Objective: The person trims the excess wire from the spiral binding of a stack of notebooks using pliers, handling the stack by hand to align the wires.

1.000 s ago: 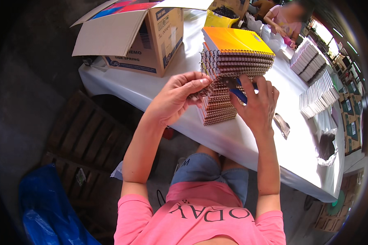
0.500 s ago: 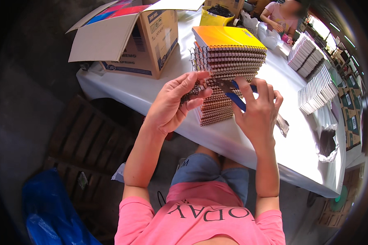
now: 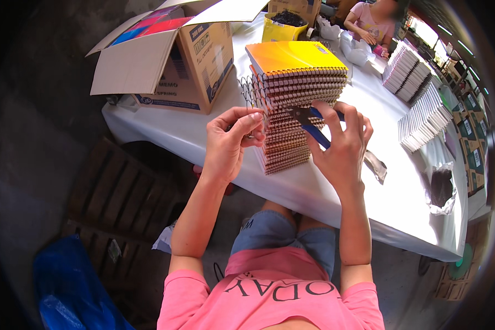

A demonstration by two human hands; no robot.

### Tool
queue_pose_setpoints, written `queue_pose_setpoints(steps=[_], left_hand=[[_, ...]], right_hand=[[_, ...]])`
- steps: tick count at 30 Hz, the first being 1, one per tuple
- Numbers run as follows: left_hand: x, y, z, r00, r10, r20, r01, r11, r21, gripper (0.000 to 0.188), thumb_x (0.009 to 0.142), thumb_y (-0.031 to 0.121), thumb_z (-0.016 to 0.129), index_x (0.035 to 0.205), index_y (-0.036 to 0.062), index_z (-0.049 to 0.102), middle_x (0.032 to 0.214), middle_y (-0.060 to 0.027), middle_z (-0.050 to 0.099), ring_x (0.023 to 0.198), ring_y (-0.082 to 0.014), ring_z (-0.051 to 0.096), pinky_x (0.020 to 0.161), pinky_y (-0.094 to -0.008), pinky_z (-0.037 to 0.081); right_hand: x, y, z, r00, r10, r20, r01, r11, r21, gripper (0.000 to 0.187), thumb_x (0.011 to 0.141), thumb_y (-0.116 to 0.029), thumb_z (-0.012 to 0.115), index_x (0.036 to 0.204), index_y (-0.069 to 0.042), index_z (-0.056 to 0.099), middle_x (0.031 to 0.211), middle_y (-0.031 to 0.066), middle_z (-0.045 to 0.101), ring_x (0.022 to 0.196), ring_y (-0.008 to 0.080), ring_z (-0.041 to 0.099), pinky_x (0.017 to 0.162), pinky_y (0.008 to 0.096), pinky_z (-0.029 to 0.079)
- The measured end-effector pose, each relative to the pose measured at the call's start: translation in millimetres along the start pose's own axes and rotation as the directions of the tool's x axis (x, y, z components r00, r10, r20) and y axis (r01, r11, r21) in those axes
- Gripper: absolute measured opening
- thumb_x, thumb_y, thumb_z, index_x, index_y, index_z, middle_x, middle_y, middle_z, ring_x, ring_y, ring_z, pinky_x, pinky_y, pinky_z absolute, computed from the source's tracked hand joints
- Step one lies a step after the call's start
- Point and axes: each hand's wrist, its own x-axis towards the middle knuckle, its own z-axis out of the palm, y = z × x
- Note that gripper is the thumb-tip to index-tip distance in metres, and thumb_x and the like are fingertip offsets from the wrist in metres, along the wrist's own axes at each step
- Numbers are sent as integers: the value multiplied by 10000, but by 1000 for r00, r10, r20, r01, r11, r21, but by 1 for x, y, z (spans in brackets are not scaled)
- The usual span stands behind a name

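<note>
A tall stack of spiral-bound notebooks with yellow-orange covers stands at the table's near side, loose coil ends sticking out at its left. My left hand is closed in a pinch beside those ends, at a thin spiral wire; dark bits of wire show partly between its fingers. In my right hand are blue-handled cutting pliers, held in front of the stack. Their dark jaws point left toward my left fingertips, a small gap apart from them. What lies deep in my left palm is hidden.
An open cardboard box stands at the left of the white-covered table. Behind the stack is a yellow container with dark contents. More notebook stacks and a plastic bag are at the right. A person sits across the table.
My left hand has drawn back leftward from the plier jaws, and its spread fingers have closed into a pinch. The right hand with the pliers has stayed nearly in place.
</note>
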Motion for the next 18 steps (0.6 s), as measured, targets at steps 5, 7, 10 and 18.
queue_pose_setpoints(steps=[5,7,10,18], left_hand=[[-1,-1,6,1000,19,-25,-18,1000,15,153,837,96,671,922,-28,643,705,-47,606,585,-97,594,502,-205,489],[-1,-1,7,999,37,-21,-36,999,38,147,837,96,671,915,-25,643,700,-46,605,582,-97,594,502,-209,488],[-2,1,9,998,61,-28,-58,995,83,137,838,91,667,906,-25,643,691,-45,603,571,-97,586,495,-218,480],[-30,31,-10,946,320,-51,-317,947,47,81,824,8,616,880,-50,623,676,-88,604,509,-145,567,468,-252,481]], right_hand=[[17,-2,12,982,-21,-186,63,973,222,541,623,-168,802,1109,-195,566,1377,33,461,993,206,517,864,410,340],[35,0,13,983,-89,-161,119,974,193,520,633,-193,806,1094,-188,565,1343,12,499,972,218,524,842,403,343],[54,4,12,982,-157,-102,176,960,217,512,645,-229,810,1085,-168,554,1182,-7,609,985,226,543,814,391,343],[71,5,2,974,-223,-35,226,959,171,507,641,-252,817,1066,-150,560,993,32,660,1001,203,574,799,377,335]])
